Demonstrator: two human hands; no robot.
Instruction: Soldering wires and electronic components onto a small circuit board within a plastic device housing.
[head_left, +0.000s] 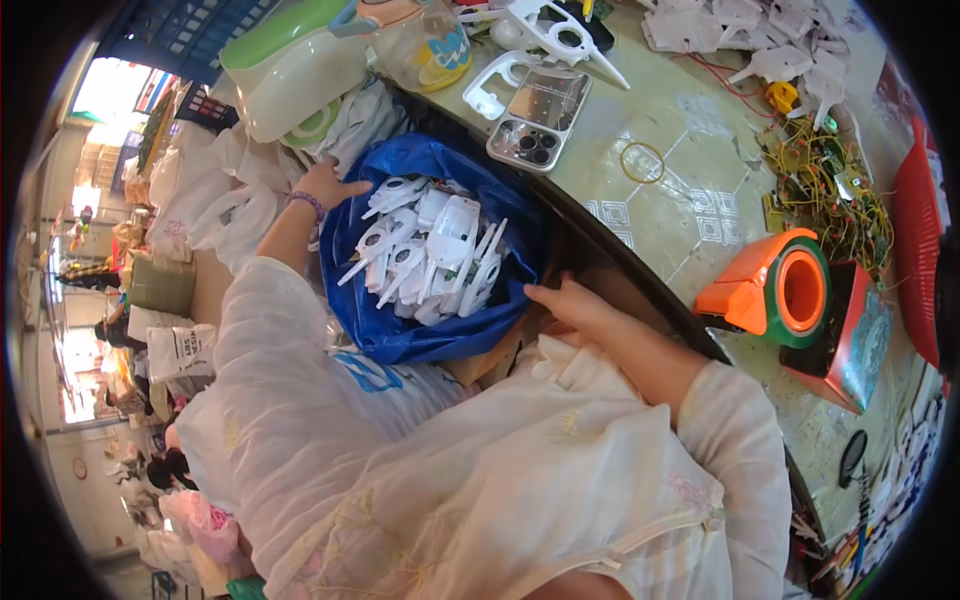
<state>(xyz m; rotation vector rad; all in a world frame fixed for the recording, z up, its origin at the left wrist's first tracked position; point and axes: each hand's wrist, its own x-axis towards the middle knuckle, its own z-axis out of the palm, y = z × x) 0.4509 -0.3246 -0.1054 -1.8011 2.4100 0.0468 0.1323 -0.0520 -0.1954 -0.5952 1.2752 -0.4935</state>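
A blue plastic bag (386,345) sits in front of me with its mouth spread wide. Inside lies a heap of white plastic molded parts (440,245), many with a round hole and a pointed end. My left hand (322,187), with a beaded bracelet at the wrist, is at the bag's upper left edge. Its thumb stretches onto the rim, apart from the fingers. At the right edge of the bag is my right hand (575,303), thumb out against the plastic and fingers apart from it, partly hidden in shadow beside the table. Neither hand touches the white parts.
On the table (690,150) to the right lie a phone (540,115), an orange tape dispenser (765,290), a tangle of wired circuit boards (835,195) and a red basket (915,240). More white parts (760,35) are piled beyond. A plastic jug (415,45) stands at the far edge.
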